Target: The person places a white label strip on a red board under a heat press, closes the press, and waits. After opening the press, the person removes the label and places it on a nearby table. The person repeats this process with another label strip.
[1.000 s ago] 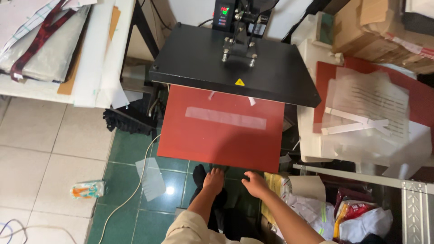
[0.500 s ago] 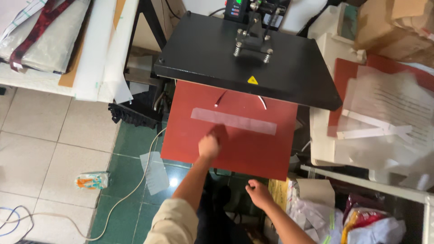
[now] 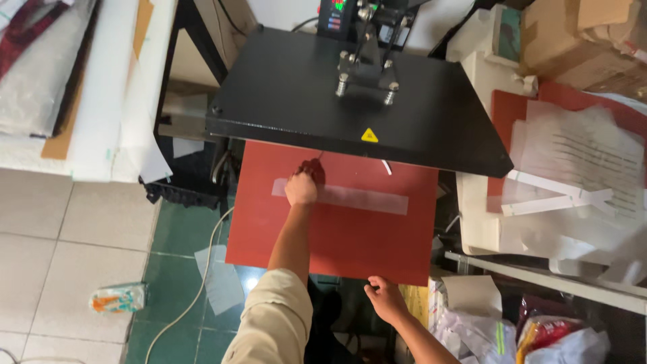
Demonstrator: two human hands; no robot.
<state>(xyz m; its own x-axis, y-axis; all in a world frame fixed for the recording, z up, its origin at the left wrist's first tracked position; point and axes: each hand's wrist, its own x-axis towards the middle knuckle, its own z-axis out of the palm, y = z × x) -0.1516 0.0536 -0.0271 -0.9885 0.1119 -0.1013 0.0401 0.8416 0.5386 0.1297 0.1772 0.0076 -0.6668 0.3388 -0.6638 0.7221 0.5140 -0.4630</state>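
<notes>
Red pad [image 3: 337, 236]: L hand [image 3: 301, 189] grip closed, fist on clear strip [image 3: 350, 197]; R hand [image 3: 384, 298] grip clamped on pad's front edge.

Print workshop: heat press [image 3: 357, 101], transfer sheets [image 3: 579, 162]

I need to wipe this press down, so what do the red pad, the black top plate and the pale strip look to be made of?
Red pad: probably silicone rubber or similar; flat, matte, evenly red, no shine.
Black top plate: seems painted or coated metal; rigid slab, dull satin, bolted to the arm above.
Pale strip: likely thin translucent film or paper, since the red shows faintly through. The left hand rests on it.
</notes>
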